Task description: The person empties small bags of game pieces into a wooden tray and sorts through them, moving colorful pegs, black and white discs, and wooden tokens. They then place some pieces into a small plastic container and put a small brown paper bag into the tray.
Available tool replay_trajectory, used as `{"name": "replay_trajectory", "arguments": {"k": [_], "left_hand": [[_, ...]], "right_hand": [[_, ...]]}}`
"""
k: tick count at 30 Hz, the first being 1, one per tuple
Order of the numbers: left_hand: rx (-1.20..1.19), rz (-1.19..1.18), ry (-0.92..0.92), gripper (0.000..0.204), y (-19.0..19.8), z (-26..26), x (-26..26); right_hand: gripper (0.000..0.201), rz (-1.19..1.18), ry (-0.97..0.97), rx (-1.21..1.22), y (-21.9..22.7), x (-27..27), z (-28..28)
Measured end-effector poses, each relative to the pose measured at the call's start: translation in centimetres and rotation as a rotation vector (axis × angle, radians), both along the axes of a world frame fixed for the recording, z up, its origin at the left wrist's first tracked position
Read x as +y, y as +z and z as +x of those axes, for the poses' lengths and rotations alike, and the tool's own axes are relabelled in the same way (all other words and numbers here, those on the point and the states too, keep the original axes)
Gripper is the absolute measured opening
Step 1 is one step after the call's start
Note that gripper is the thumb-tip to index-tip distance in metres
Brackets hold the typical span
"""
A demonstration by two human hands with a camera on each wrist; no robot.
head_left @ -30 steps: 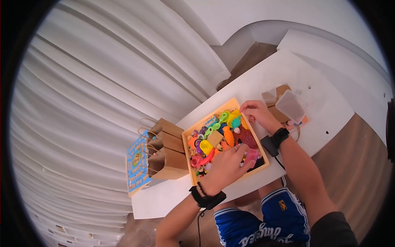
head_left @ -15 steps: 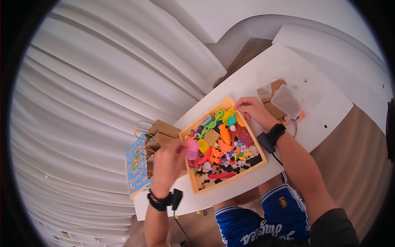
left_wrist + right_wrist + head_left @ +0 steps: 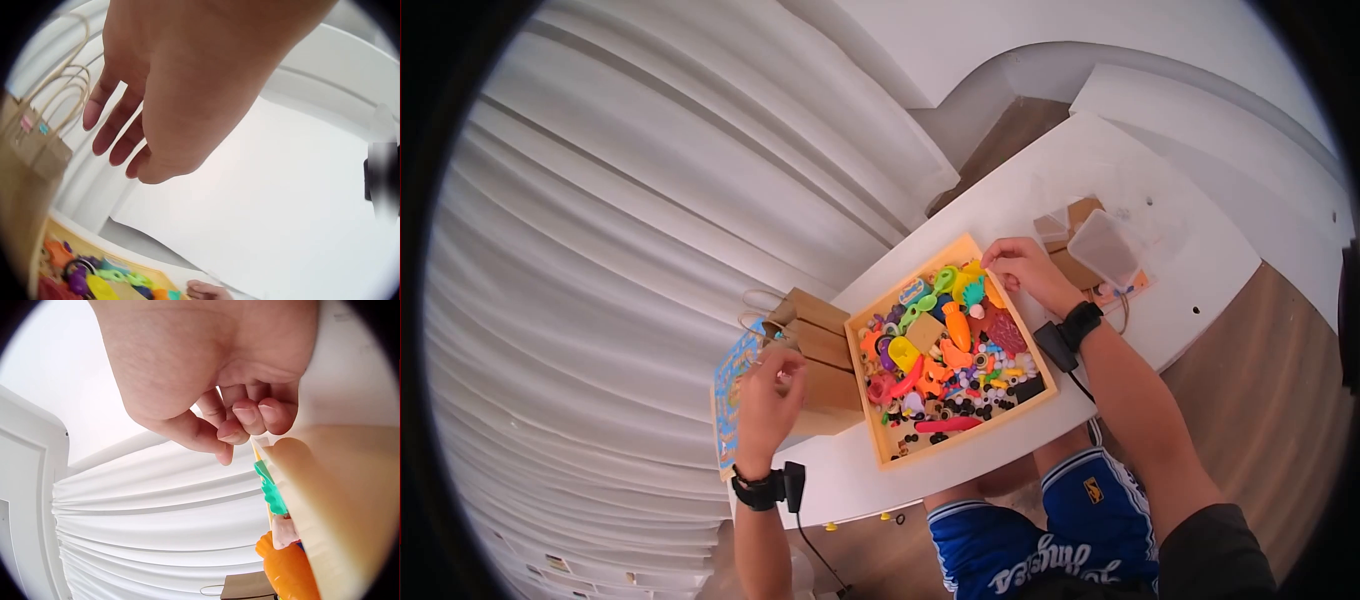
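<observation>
My left hand (image 3: 768,410) is over the near side of the brown paper bags (image 3: 825,398), its fingers loosely bent. In the left wrist view that hand (image 3: 181,87) has fingers spread downward with nothing visible in them, and bag handles (image 3: 78,78) stand beside it. My right hand (image 3: 1030,272) hangs at the far right corner of the wooden tray (image 3: 1043,402). Seen from the right wrist, its fingers (image 3: 247,415) curl loosely near the tray rim and hold nothing. The tray is full of small toys, among them an orange carrot (image 3: 956,326) and a yellow scoop (image 3: 903,352).
Behind the bags leans a blue patterned board (image 3: 728,400). On the right of the white table (image 3: 1200,240) lie a clear plastic container (image 3: 1103,248) and flat brown paper (image 3: 1080,212). A white curtain (image 3: 650,250) hangs along the left.
My left hand took a pink toy from the tray, carried it left to the paper bags and let it go; the toy is out of sight. My right hand has stayed by the corner.
</observation>
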State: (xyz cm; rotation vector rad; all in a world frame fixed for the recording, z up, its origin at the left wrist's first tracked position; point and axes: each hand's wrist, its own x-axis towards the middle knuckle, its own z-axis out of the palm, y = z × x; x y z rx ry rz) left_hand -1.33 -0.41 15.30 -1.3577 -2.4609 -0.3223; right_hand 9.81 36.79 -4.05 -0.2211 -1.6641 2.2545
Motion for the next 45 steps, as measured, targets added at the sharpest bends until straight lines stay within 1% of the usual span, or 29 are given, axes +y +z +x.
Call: {"name": "replay_trajectory", "arguments": {"k": [2, 3, 4, 6, 7, 9, 10, 12, 13, 14, 16, 17, 20, 22, 24, 25, 28, 30, 33, 34, 35, 36, 37, 38, 40, 41, 42, 44, 45], "left_hand": [[-0.338, 0.131, 0.071, 0.007, -1.0, 1.7, 1.4], [-0.346, 0.16, 0.02, 0.003, -2.7, 1.3, 1.6], [-0.345, 0.172, 0.02, 0.003, -4.3, 1.2, 1.9], [-0.689, 0.319, -0.113, 0.006, -7.3, 1.1, 2.6], [-0.689, 0.329, -0.123, 0.006, -8.4, 0.9, 3.1], [-0.949, 0.342, -0.102, 0.015, -10.2, 0.5, 3.5], [-0.953, 0.35, -0.113, 0.015, -11.0, 0.0, 3.4], [-1.18, 0.418, -0.112, 0.025, -12.4, -0.9, 3.1], [-1.208, 0.417, -0.136, 0.032, -12.9, -1.3, 2.8], [-1.215, 0.424, -0.148, 0.032, -13.5, -1.8, 2.5], [-1.342, 0.539, -0.299, 0.036, -14.6, -2.6, 1.8], [-1.324, 0.531, -0.285, 0.038, -14.8, -2.8, 1.4], [-1.374, 0.589, -0.319, 0.04, -15.4, -2.8, 0.6], [-1.396, 0.638, -0.336, 0.04, -16.8, -2.9, 0.1], [-1.348, 0.602, -0.399, 0.037, -17.5, -3.0, -0.3], [-1.379, 0.629, -0.491, 0.034, -18.0, -3.4, -0.6], [-1.387, 0.665, -0.477, 0.032, -17.5, -2.8, -0.8], [-1.42, 0.754, -0.489, 0.032, -17.9, -2.9, -0.7], [-1.418, 0.633, -0.554, 0.036, -17.7, -3.6, -1.0], [-1.416, 0.69, -0.558, 0.036, -18.1, -3.6, -0.8], [-1.396, 0.711, -0.557, 0.038, -18.5, -3.4, -0.6], [-1.377, 0.722, -0.552, 0.04, -18.8, -3.3, -0.6], [-1.479, 0.702, -0.519, 0.043, -19.1, -3.3, -0.7], [-1.478, 0.722, -0.513, 0.043, -19.1, -3.4, -0.7], [-1.489, 0.702, -0.548, 0.043, -18.7, -3.4, -0.5], [-1.469, 0.681, -0.562, 0.043, -18.0, -3.3, -0.6], [-1.477, 0.683, -0.562, 0.043, -18.0, -3.3, -0.7], [-1.476, 0.688, -0.556, 0.041, -18.1, -3.3, -0.6], [-1.472, 0.699, -0.534, 0.039, -18.3, -3.2, -0.5]], "right_hand": [[0.011, 0.005, 0.001, 0.001, -0.1, -0.1, -0.1], [0.012, 0.006, -0.007, -0.009, -0.3, 0.0, -0.1], [0.012, 0.01, -0.016, -0.017, -0.5, 0.1, -0.3], [0.012, 0.022, -0.021, -0.017, -0.7, 0.0, -0.4], [0.012, 0.022, -0.029, -0.016, -0.7, 0.0, -0.4], [0.012, 0.013, -0.031, -0.016, -0.6, 0.0, -0.4], [0.013, -0.006, -0.024, -0.015, -0.7, 0.0, -0.4], [0.013, 0.003, -0.031, -0.018, -0.8, 0.0, -0.4], [0.013, 0.004, -0.026, -0.013, -0.8, 0.0, -0.3], [0.012, 0.006, -0.02, -0.008, -0.8, 0.0, -0.4], [0.012, 0.017, -0.01, -0.017, -0.9, 0.1, -0.4], [0.012, 0.028, -0.015, -0.029, -0.8, 0.1, -0.5], [0.011, 0.047, -0.02, -0.052, -0.5, -0.2, -0.5], [0.011, 0.058, -0.018, -0.069, -0.3, -0.3, -0.5], [0.01, 0.033, -0.02, -0.084, 0.0, -0.4, -0.4], [0.01, 0.056, -0.017, -0.101, 0.3, -0.4, -0.4], [0.01, 0.056, 0.009, -0.126, 0.8, -1.0, -0.2], [0.009, 0.074, -0.012, -0.142, 0.8, -0.9, -0.2], [0.009, 0.012, -0.036, -0.084, 0.8, -0.9, 0.1], [0.009, -0.011, -0.041, -0.057, 1.1, -0.9, 0.1], [0.009, 0.019, -0.016, -0.071, 1.5, -0.9, 0.1], [0.008, 0.167, -0.074, -0.077, 1.8, -0.8, 0.4], [0.009, 0.307, -0.134, -0.075, 2.5, -1.3, 0.2], [0.009, 0.318, -0.119, -0.08, 3.2, -1.8, -0.1], [0.012, 0.846, -0.047, -0.145, 5.5, -3.0, 0.1], [0.014, 1.063, 0.046, -0.123, 7.6, -4.5, -0.2], [0.014, 1.064, 0.048, -0.131, 9.0, -6.1, -0.7], [0.029, 1.267, 0.302, -0.089, 10.4, -9.3, -1.8], [0.029, 1.268, 0.299, -0.095, 10.0, -10.4, -2.4]]}}
